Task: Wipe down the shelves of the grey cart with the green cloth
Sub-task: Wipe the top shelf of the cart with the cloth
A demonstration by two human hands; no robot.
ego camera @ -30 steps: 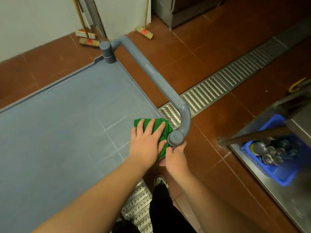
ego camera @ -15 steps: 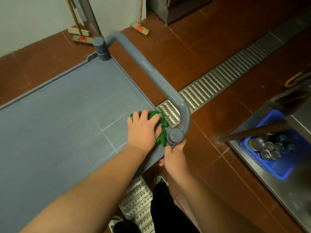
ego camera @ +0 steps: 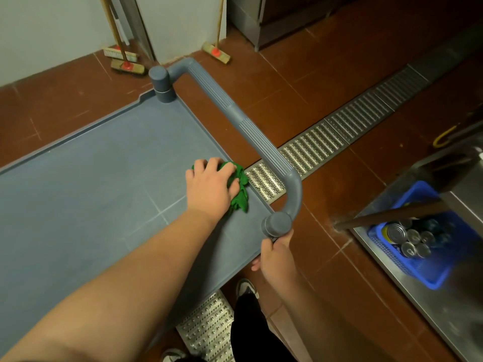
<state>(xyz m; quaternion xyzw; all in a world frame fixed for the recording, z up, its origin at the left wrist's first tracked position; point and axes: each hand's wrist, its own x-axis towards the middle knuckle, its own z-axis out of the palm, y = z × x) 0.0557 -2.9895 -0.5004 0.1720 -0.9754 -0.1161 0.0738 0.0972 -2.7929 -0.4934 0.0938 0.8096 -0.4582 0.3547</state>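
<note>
The grey cart's top shelf (ego camera: 91,184) fills the left of the view, with a ribbed grey handle (ego camera: 235,118) running along its right edge. My left hand (ego camera: 211,189) presses the bunched green cloth (ego camera: 239,189) onto the shelf near that edge, fingers curled over it. My right hand (ego camera: 274,254) grips the cart's near right corner just under the round post cap (ego camera: 277,224). Most of the cloth is hidden under my left hand.
A steel floor drain grate (ego camera: 326,142) runs diagonally past the cart. A steel rack (ego camera: 418,291) at the right holds a blue basket (ego camera: 428,273) of cans. Brooms (ego camera: 125,61) lean on the far wall. My foot (ego camera: 245,288) stands by the cart's corner.
My left hand has slid the cloth away from the near corner post, further along the shelf's right edge, and the cloth has bunched up. My right hand has kept its hold at the corner.
</note>
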